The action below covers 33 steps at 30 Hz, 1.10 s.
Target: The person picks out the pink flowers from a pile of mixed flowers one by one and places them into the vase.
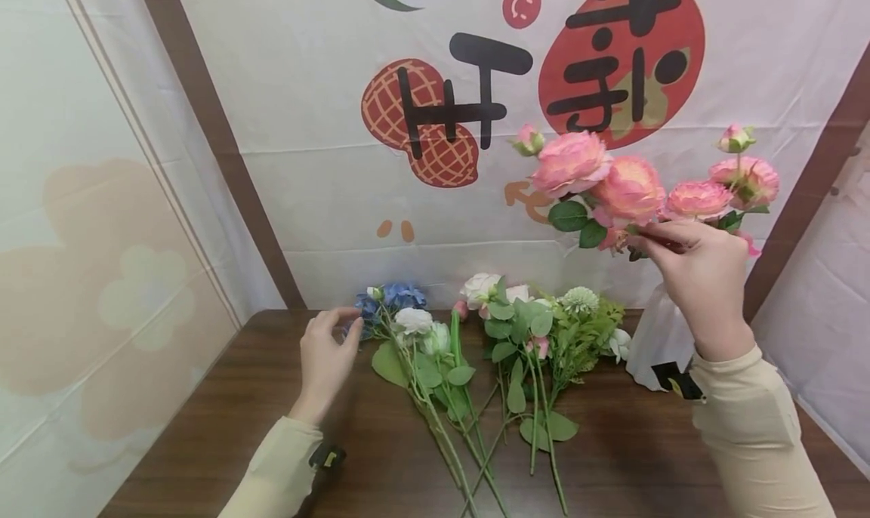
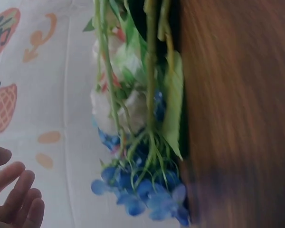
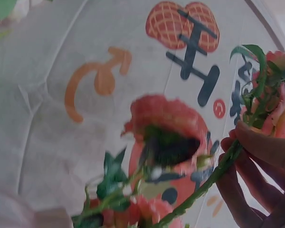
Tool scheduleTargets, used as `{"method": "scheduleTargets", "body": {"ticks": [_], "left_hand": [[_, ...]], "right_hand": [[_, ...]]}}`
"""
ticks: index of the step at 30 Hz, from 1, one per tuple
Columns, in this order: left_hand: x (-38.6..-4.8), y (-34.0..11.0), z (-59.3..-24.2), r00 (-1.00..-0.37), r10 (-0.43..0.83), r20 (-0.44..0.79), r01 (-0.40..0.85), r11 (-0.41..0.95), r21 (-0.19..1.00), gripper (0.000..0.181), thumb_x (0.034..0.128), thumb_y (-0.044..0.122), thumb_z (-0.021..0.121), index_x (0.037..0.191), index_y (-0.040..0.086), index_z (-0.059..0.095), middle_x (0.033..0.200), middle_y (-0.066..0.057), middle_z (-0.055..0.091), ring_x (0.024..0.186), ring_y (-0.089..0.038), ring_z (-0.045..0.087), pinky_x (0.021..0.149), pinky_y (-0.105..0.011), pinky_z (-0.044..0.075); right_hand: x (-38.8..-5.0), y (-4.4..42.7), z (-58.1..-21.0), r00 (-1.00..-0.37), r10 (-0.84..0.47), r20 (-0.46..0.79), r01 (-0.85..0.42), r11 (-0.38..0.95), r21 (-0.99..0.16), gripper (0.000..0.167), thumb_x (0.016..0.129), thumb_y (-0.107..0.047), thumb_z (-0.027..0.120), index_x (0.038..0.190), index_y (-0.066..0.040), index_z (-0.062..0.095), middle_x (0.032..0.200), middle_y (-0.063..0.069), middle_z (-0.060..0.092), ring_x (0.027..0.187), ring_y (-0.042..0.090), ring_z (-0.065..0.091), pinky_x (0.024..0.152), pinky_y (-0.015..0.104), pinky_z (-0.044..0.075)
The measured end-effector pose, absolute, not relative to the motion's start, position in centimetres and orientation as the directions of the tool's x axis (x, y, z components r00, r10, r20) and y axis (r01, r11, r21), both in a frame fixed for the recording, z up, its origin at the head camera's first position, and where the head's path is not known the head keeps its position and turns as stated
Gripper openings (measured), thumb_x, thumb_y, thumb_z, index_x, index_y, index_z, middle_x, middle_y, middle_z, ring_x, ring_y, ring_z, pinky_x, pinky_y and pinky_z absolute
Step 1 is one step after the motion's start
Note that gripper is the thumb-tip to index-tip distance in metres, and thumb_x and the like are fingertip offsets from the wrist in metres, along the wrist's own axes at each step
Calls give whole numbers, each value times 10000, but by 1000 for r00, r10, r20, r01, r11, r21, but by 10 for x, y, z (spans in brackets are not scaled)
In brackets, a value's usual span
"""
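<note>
My right hand [image 1: 707,280] is raised at the right, pinching a green stem [image 3: 194,194] of pink rose-like flowers [image 1: 628,186] between thumb and fingers. More pink blooms [image 1: 744,182] appear just behind that hand; whether they share its stem I cannot tell. My left hand [image 1: 328,359] hovers beside the blue flowers [image 1: 401,297] at the table's left, fingers loosely bent, holding nothing. In the left wrist view, its fingers [image 2: 19,190] stand apart from the blue blossoms [image 2: 147,194]. White flowers [image 1: 413,322] on long green stems lie alongside the blue ones.
Pale roses [image 1: 481,288], leafy stems and a round green-white bloom [image 1: 581,300] lie mid-table. A white object [image 1: 652,340], partly hidden by the right forearm, stands at the back right. Behind the brown table [image 1: 204,427] hangs a printed white cloth [image 1: 306,125].
</note>
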<state>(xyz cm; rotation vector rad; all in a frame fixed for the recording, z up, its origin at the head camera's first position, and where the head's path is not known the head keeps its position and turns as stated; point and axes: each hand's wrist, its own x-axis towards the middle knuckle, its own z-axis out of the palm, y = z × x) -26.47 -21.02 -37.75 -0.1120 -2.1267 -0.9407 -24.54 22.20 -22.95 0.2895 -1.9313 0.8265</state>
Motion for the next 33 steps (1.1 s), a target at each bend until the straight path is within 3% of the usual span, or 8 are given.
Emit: {"method": "scheduleTargets", "body": {"ticks": [4, 7, 11, 22, 33], "left_hand": [[-262, -224, -383, -680, -222, 699, 347, 742, 573, 130, 838, 110, 694, 960, 71, 712, 913, -100, 691, 843, -264, 561, 752, -374, 382], [-259, -234, -386, -677, -229, 699, 328, 756, 566, 119, 837, 114, 694, 950, 78, 711, 901, -109, 690, 863, -280, 561, 763, -387, 376], [-255, -245, -388, -677, -236, 697, 305, 772, 558, 125, 845, 100, 678, 958, 56, 704, 911, -138, 684, 876, -311, 557, 765, -414, 365], [-246, -269, -391, -677, -270, 685, 242, 797, 554, 139, 848, 93, 669, 970, 32, 695, 962, -180, 683, 906, -344, 553, 779, -463, 376], [-238, -285, -395, -675, -284, 681, 207, 813, 545, 140, 849, 94, 658, 968, 28, 693, 968, -194, 688, 939, -372, 547, 797, -481, 372]], "right_hand": [[-245, 234, -227, -474, 204, 857, -511, 729, -456, 247, 712, -127, 830, 948, -103, 766, 908, 142, 724, 752, -277, 497, 633, 27, 359], [-247, 242, -227, -460, 237, 856, -502, 725, -471, 245, 705, -150, 838, 940, -137, 771, 863, -136, 709, 731, -277, 506, 635, 42, 362], [-253, 251, -228, -441, 273, 855, -507, 710, -488, 235, 710, -146, 832, 937, -137, 770, 776, -429, 524, 706, -275, 511, 632, 34, 365], [-263, 262, -229, -420, 299, 857, -504, 708, -495, 206, 718, -194, 828, 913, -148, 780, 763, -437, 538, 663, -253, 513, 584, 58, 343], [-268, 264, -239, -469, 304, 829, -427, 743, -514, 201, 731, -170, 809, 899, -66, 772, 687, -508, 421, 658, -310, 445, 647, 42, 308]]}}
